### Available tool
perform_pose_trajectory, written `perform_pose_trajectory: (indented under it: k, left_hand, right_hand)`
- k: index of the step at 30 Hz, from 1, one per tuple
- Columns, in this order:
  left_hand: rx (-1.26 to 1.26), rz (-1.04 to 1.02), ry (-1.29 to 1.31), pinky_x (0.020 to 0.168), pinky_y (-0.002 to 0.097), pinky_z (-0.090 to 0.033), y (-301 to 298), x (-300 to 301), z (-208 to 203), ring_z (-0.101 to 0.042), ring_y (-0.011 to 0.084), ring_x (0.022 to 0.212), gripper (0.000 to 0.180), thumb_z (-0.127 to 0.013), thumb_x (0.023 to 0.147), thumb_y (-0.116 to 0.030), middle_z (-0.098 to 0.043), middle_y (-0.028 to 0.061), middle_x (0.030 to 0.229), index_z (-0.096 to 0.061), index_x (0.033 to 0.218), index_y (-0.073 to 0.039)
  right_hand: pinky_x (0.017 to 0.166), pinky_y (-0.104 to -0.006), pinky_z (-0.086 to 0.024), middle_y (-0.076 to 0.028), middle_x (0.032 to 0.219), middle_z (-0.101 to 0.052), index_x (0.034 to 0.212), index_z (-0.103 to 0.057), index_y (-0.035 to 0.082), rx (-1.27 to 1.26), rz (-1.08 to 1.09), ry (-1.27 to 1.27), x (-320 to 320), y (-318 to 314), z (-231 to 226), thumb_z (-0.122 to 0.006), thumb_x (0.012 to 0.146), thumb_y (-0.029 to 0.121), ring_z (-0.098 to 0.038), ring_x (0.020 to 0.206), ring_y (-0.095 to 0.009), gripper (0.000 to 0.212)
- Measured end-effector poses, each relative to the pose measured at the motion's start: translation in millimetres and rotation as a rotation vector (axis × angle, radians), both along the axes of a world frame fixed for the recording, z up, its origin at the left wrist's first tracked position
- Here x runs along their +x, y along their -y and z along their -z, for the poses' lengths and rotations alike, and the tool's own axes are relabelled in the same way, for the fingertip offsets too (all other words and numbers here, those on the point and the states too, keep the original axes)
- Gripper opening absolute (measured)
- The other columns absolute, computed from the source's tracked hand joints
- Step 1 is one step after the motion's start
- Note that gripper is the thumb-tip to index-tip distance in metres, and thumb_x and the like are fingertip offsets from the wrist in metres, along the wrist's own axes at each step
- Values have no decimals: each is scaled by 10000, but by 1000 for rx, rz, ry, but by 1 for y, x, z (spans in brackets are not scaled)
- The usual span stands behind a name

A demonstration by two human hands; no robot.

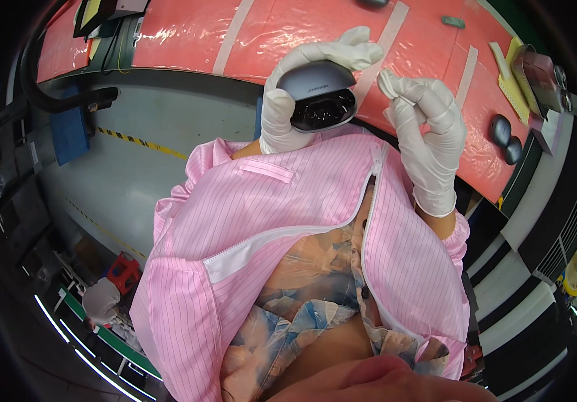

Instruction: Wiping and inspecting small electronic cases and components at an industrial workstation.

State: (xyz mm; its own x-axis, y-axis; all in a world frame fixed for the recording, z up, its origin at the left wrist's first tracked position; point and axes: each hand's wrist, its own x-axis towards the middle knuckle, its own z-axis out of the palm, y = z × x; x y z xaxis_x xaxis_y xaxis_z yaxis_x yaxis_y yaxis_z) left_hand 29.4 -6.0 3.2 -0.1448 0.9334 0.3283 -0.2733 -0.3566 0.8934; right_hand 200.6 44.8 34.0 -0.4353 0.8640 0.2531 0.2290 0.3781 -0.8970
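My left hand, in a white glove, holds a rounded grey and black device with its dark glossy face turned toward me. My right hand, also gloved in white, pinches a small white wipe just to the right of the device, a short gap apart from it. Both hands are raised in front of the red work surface. My pink striped smock sleeves fill the middle of the view.
Two dark oval parts lie on the red surface at the right. A yellow tray with tools sits at the far right edge. White tape strips cross the surface. A blue box and black hose stand at the left, above a grey floor.
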Motion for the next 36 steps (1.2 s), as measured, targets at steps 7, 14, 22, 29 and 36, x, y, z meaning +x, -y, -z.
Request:
perform_pose_trajectory:
  k: [7, 14, 22, 29, 36]
  left_hand:
    - [-39, 5, 167, 1134, 517, -206, 2, 13, 5, -335, 368, 1341, 939, -412, 794, -779, -563, 273, 1194, -519, 1142, 87]
    - [-96, 55, 87, 1092, 497, -312, 6, 9, 5, -395, 350, 1302, 932, -498, 771, -755, -559, 271, 1186, -513, 1144, 98]
    - [80, 83, 128, 1128, 513, -207, -1, 4, 13, -528, 348, 1179, 899, -456, 808, -739, -591, 266, 1133, -516, 1128, 99]
    - [-42, 43, 177, 1147, 452, -162, -1, 9, 1, -587, 275, 1105, 869, -562, 785, -677, -617, 259, 1097, -539, 1102, 132]
    - [-8, 60, 84, 1139, 492, -171, 1, 10, 10, -567, 297, 1132, 868, -519, 794, -703, -620, 244, 1103, -536, 1112, 105]
  right_hand:
    - [525, -199, -402, -3, 767, -597, 911, -680, 3, -635, -103, -172, -12, -1, -31, -663, 859, 78, -510, 620, -42, 93]
    - [469, -188, -317, -11, 708, -543, 917, -624, -36, -990, -285, -194, -10, -14, -16, -634, 879, 73, -479, 579, -44, 115]
    - [549, -240, -454, -43, 719, -597, 897, -665, -8, -25, -112, 126, -14, 4, 10, -637, 872, 114, -585, 618, -100, 128]
    - [563, -197, -469, -19, 764, -601, 959, -669, -6, -524, 25, -140, 0, 0, -4, -628, 893, 117, -573, 666, -60, 145]
    - [593, -213, -451, 10, 786, -579, 1019, -647, -5, -942, -193, -184, -9, -6, -20, -629, 891, 107, -532, 676, -67, 171]
